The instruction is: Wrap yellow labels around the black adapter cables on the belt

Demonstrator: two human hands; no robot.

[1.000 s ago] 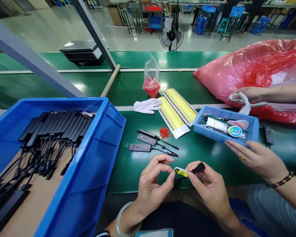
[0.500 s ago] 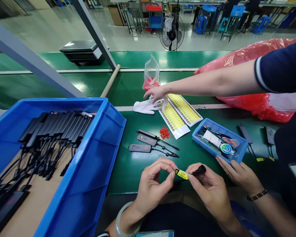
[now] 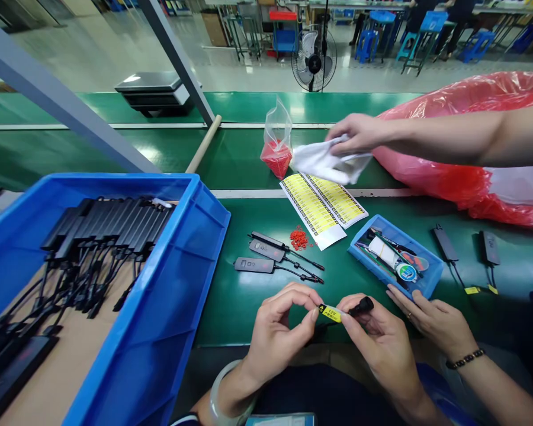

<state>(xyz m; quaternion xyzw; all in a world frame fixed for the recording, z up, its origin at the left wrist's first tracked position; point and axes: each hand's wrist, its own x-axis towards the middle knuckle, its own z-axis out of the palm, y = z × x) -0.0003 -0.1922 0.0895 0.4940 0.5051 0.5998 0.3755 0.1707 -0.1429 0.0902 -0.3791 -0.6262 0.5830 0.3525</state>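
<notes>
Between my two hands is a yellow 12V label (image 3: 331,313) with black print. My left hand (image 3: 284,328) pinches the label's left end between thumb and fingertips. My right hand (image 3: 382,343) grips a black cable connector (image 3: 361,306), its thumb pressed at the label's right end. Most of the cable is hidden behind my fingers. Beyond my hands lie several black controller boxes with cables (image 3: 254,264) and a small pile of red rings (image 3: 299,239). Sheets of yellow labels (image 3: 313,204) are spread farther back.
A blue bin (image 3: 204,236) of black cabled boxes stands at left. A co-worker's hand (image 3: 357,133) holds a white glove (image 3: 328,163); their other hand (image 3: 435,322) touches a blue tool tray (image 3: 359,260). Behind are a bag of red pieces (image 3: 276,157) and a large red plastic bag (image 3: 426,118).
The co-worker has lifted the white glove off the table and drawn it to the right above the label sheets. My hands keep nearly the same grip on label and connector.
</notes>
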